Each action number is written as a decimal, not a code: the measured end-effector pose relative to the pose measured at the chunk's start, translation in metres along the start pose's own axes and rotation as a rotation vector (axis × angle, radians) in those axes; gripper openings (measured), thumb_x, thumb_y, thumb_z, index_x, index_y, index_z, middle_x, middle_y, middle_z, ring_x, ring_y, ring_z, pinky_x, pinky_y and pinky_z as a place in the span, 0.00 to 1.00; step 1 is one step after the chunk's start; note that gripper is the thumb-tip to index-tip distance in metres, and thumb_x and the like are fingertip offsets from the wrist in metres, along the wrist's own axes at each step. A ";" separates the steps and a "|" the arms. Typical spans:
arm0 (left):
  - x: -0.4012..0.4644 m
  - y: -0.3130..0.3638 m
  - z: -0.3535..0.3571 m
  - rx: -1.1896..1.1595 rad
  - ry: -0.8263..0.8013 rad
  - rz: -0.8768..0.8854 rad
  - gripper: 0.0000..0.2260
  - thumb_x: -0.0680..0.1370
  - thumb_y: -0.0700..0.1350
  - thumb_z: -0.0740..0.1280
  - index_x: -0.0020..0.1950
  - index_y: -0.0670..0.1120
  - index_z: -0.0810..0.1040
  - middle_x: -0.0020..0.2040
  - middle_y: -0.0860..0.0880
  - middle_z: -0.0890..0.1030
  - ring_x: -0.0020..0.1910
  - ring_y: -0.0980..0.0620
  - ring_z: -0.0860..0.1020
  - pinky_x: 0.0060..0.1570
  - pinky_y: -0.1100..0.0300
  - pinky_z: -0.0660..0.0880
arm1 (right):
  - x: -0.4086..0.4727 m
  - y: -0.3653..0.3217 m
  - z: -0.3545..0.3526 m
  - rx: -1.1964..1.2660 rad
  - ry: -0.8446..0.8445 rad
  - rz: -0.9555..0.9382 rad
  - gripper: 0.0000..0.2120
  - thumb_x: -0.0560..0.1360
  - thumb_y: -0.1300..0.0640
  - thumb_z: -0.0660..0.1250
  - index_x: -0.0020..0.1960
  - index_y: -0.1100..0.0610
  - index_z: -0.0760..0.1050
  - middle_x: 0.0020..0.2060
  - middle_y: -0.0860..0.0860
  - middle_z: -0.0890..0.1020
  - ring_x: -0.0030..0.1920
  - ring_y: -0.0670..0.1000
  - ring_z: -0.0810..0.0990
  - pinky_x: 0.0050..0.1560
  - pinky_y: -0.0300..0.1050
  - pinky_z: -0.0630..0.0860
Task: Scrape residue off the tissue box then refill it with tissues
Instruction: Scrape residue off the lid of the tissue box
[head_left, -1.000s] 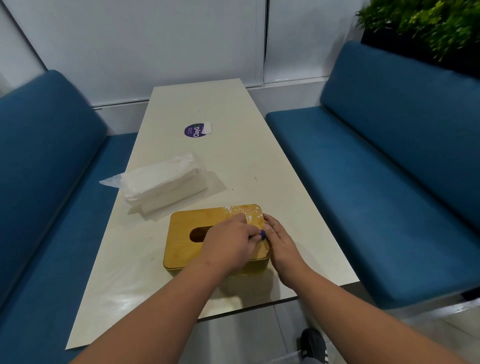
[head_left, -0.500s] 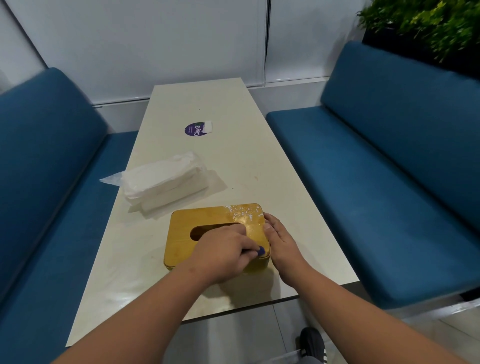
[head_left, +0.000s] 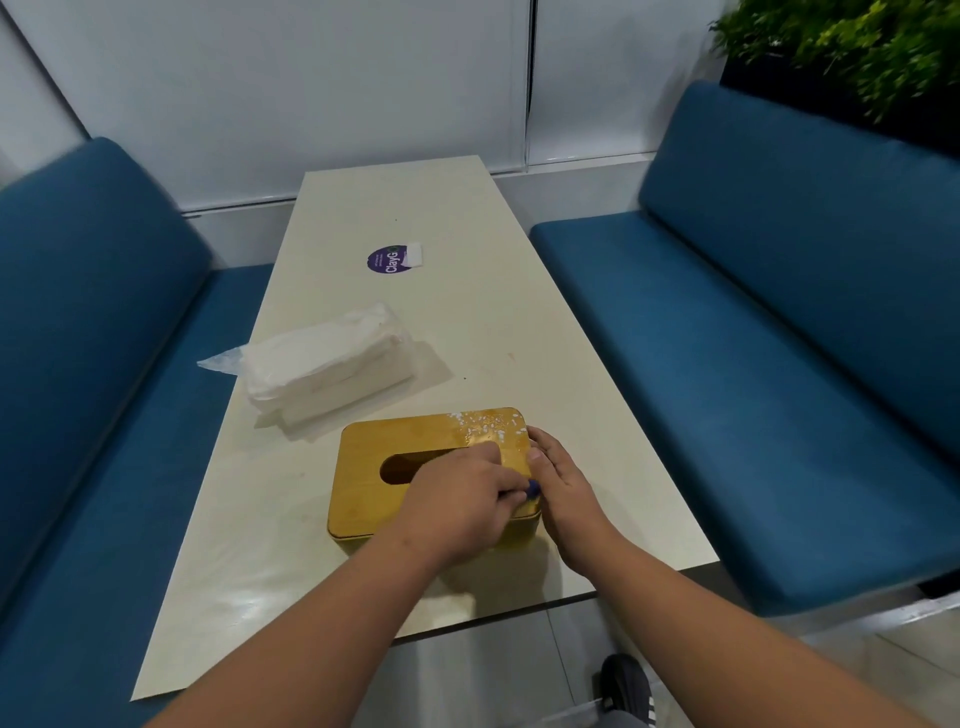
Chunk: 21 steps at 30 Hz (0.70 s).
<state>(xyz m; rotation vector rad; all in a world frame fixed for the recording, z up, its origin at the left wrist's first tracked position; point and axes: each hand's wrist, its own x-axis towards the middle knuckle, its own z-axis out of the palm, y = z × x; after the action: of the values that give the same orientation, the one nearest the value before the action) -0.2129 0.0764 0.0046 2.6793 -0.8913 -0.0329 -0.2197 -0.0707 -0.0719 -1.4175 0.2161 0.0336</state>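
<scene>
head view: tissue box (head_left: 415, 478) near the surface's (head_left: 467, 322) near edge; right hand (head_left: 563, 488) braces its end, fingers relaxed, so left hand (head_left: 457, 512), grip pinching a blue scraper (head_left: 532, 487), can work white residue (head_left: 488, 423). tissues (head_left: 322, 364) wait beyond.

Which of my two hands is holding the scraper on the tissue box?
The left hand grips the blue scraper on the wooden tissue box; the right hand only steadies its end.
</scene>
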 end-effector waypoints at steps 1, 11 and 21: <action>-0.003 0.002 0.002 0.002 -0.014 0.031 0.13 0.80 0.56 0.59 0.60 0.60 0.79 0.43 0.57 0.70 0.42 0.56 0.70 0.35 0.60 0.63 | 0.000 0.000 0.000 0.000 -0.003 -0.003 0.13 0.82 0.53 0.57 0.63 0.42 0.72 0.58 0.45 0.80 0.58 0.48 0.79 0.58 0.47 0.76; -0.010 -0.001 -0.003 0.012 -0.030 -0.014 0.13 0.80 0.56 0.59 0.61 0.60 0.79 0.43 0.59 0.70 0.42 0.58 0.70 0.35 0.62 0.64 | -0.001 -0.002 -0.001 -0.084 -0.002 -0.042 0.11 0.82 0.51 0.57 0.60 0.38 0.72 0.58 0.43 0.78 0.56 0.43 0.78 0.56 0.43 0.76; 0.016 -0.065 -0.041 -0.072 0.233 -0.476 0.09 0.79 0.52 0.63 0.52 0.57 0.83 0.43 0.55 0.75 0.43 0.54 0.72 0.39 0.59 0.67 | 0.014 -0.034 -0.007 -0.658 -0.058 -0.113 0.41 0.69 0.39 0.71 0.75 0.48 0.57 0.72 0.46 0.64 0.69 0.48 0.66 0.66 0.48 0.67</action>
<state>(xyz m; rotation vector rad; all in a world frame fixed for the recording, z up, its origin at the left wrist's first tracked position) -0.1576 0.1276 0.0247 2.6906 -0.1707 0.1343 -0.2016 -0.0845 -0.0425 -2.0788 0.0746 0.0559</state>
